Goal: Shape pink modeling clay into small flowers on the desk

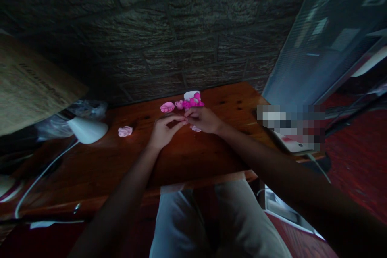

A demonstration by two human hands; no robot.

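Observation:
Over the wooden table, my left hand (164, 130) and my right hand (208, 120) meet with thumbs and fingers pinched together. Whatever lies between the fingertips is too small to make out. Just beyond them is a cluster of bright magenta petal-like pieces (196, 101) by a whitish block (191, 95). To its left are a small pink piece (179, 105) and a larger pink, ruffled clump (167, 107). Part of a pale pink lump (195, 128) shows below my right hand. Another pale pink crumpled lump (125, 131) lies farther left.
The wooden table (193, 161) runs against a dark stone-patterned wall (193, 28). On the left stand a white cone-shaped object (88, 129) with a cable and a brown paper bag (33, 84). A pale, partly blurred-out device (298, 143) sits at the right edge.

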